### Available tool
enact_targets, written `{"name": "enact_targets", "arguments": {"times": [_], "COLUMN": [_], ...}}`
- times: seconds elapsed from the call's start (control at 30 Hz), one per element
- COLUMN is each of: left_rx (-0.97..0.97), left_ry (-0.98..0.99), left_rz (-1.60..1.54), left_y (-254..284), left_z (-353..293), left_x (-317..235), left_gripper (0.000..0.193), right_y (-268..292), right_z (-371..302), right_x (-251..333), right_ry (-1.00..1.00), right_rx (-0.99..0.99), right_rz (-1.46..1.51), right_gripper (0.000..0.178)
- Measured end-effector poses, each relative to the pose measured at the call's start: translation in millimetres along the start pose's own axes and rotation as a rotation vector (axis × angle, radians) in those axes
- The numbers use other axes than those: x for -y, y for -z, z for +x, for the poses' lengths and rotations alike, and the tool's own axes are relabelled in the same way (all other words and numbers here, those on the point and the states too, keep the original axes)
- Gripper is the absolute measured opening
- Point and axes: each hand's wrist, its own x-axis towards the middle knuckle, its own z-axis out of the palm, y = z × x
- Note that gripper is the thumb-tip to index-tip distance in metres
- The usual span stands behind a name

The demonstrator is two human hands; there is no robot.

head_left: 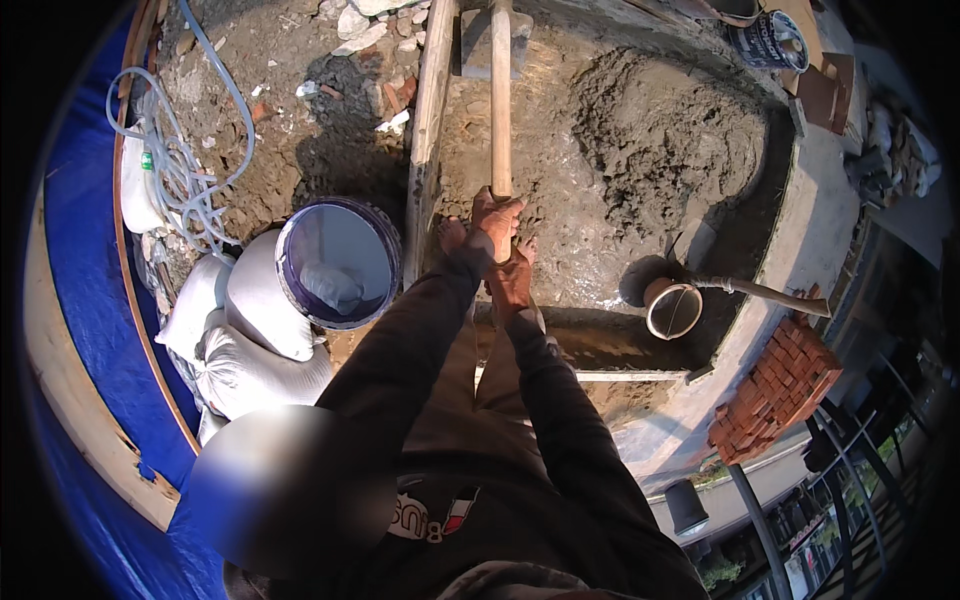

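Both my hands are wrapped around the pale wooden handle of a hoe, which points straight away from me. My left hand grips it farther up. Just below, nearer my body, my right hand is closed around the handle's end. At the far end, the hoe's flat grey blade rests by the wooden board on the left of the mixing bed. A heap of wet grey mortar lies to the right of the handle. My bare feet are partly hidden behind my hands.
Left of me stand a bucket of water and several white sacks, with a coiled clear hose beyond. A round scoop with a wooden handle lies at right, near stacked red bricks. A wooden board edges the bed.
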Motion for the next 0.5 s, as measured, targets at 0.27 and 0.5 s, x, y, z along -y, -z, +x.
{"name": "enact_targets", "arguments": {"times": [0.27,0.5], "left_rx": [-0.074,-0.068], "left_ry": [-0.330,0.155], "left_rz": [0.812,0.196], "left_y": [78.2,54.1], "left_z": [26.0,-34.4], "left_x": [49.6,103.9], "left_gripper": [0.028,0.036], "right_y": [-69.4,-17.2], "right_z": [0.3,-67.3], "right_x": [6.9,31.0], "right_ry": [-0.169,-0.334], "right_rx": [-0.030,0.037], "right_rz": [-0.209,-0.474], "right_gripper": [0.026,0.018]}}
